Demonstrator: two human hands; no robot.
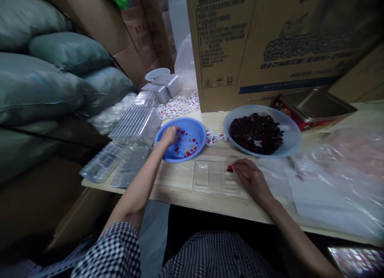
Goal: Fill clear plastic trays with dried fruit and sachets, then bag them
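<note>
My left hand reaches over the near-left rim of a blue plastic basin, its fingers bent and closed inside. What they hold, if anything, does not show. Small red pieces and some pale ones lie on the basin floor. My right hand is at the right side of a clear plastic compartment tray, thumb and fingers pinched together. At those fingertips is a small glossy red piece, with a darker piece just below it over the tray's upper right compartment. The tray's other compartments look bare.
A translucent bowl of dark red pieces stands right of the basin, before an open tin and a large carton. Stacked clear trays line the left. Small printed packets lie behind; plastic sheeting covers the right.
</note>
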